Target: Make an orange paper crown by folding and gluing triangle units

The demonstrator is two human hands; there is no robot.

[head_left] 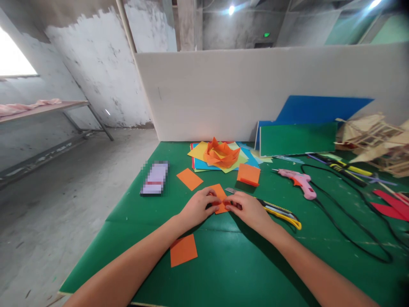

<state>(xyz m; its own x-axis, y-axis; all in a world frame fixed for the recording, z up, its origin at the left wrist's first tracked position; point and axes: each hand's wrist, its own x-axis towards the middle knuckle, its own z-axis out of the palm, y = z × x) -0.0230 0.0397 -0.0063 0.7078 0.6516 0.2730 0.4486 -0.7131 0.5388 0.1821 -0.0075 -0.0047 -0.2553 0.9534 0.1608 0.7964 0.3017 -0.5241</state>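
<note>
Between my hands, near the middle of the green table, is a small piece of orange paper [220, 192]. My left hand [200, 205] pinches its left side, with thumb and fingers curled in. On the right side my right hand [246, 209] grips it the same way. Fingers cover part of the paper, so its folds are hard to make out. An orange paper rectangle [189, 179] lies beyond my left hand, and another orange sheet [184, 250] lies by my left forearm. A folded orange piece [248, 175] stands beyond my right hand.
A utility knife [281, 212] and yellow-handled scissors [287, 219] lie beside my right hand. Farther right are a pink glue gun [300, 181] and its black cord. A folded orange paper ring [221, 154] rests on coloured sheets [200, 150]. A phone [155, 178] lies left.
</note>
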